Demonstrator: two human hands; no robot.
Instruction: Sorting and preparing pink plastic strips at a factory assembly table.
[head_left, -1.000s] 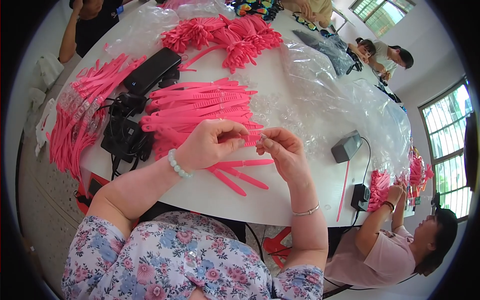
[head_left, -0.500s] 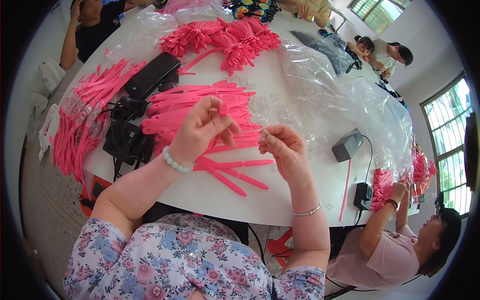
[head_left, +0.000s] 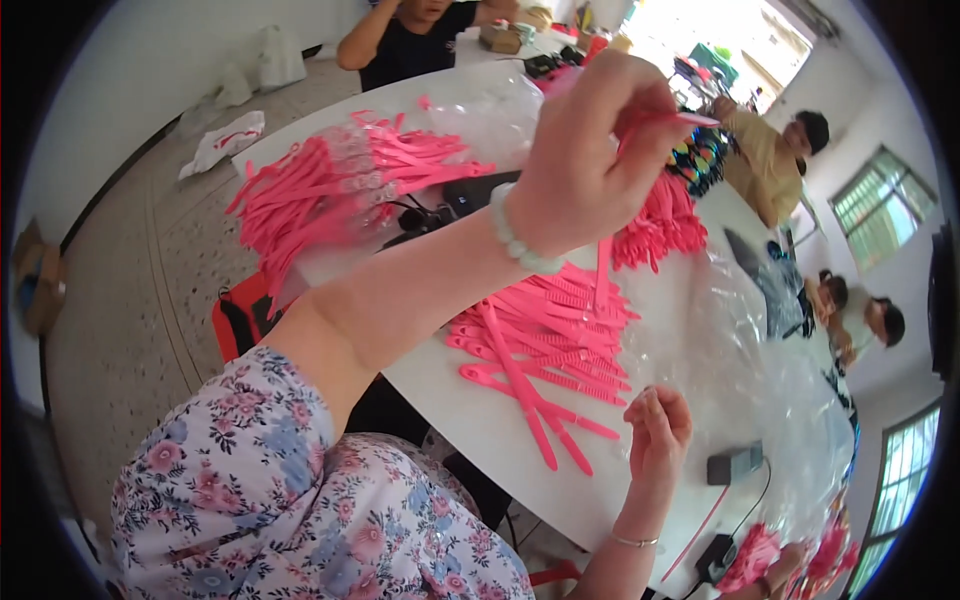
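My left hand (head_left: 600, 150) is raised high over the table, its fingers closed on a pink strap (head_left: 603, 275). Part of this band shows at the fingertips and a length of it hangs below the hand. Lower and to the right, my right hand (head_left: 660, 425) is pinched closed around a small clear plastic piece, which barely shows at the fingertips. Between the hands lies a pile of pink straps (head_left: 560, 335) with rows of holes. A few loose straps (head_left: 530, 400) cross one another at its near side.
At the left lies a heap of pink straps with clear parts (head_left: 330, 190). Behind my forearm sits a black device (head_left: 475, 192). Clear plastic bags (head_left: 720, 370) cover the table's right side, near a grey box with a cord (head_left: 735, 463). Co-workers sit around the table.
My left hand has risen up and to the right, now with a pink strap in it. My right hand stays pinched, lower and further right. The view has turned toward the left.
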